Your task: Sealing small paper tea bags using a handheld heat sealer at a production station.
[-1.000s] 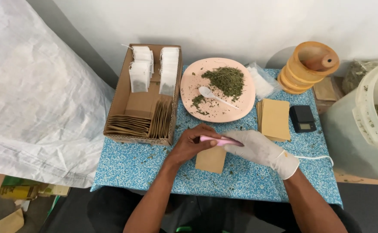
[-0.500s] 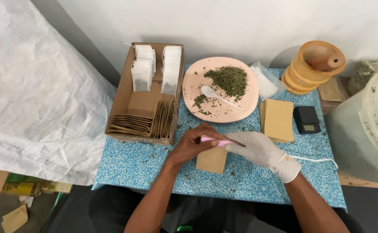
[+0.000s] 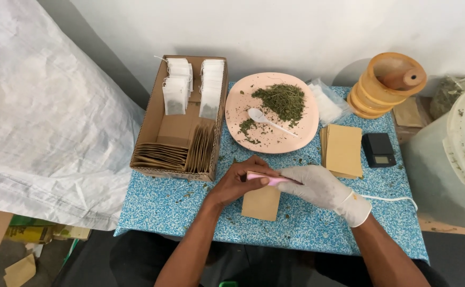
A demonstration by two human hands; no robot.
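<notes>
My bare left hand [image 3: 239, 182] and my white-gloved right hand [image 3: 321, 187] both grip a slim pink tool [image 3: 267, 178] held level over the top edge of a small brown paper envelope [image 3: 261, 204]. The envelope lies flat on the blue speckled table [image 3: 179, 210], right in front of me. A thin white cord [image 3: 389, 199] trails off to the right from my gloved wrist. The envelope's top edge is hidden under my fingers and the tool.
A cardboard box [image 3: 150, 127] with white tea bags and brown envelopes sits at back left. A pink plate [image 3: 301, 135] holds dried green herb and a white spoon [image 3: 267, 120]. A stack of brown envelopes [image 3: 343, 150], small black scale [image 3: 378, 150], wooden rings [image 3: 386, 85], white bucket [image 3: 455, 159].
None of the objects has moved; both hands stay clamped on the pink tool over the envelope. Only the camera view shifts slightly.
</notes>
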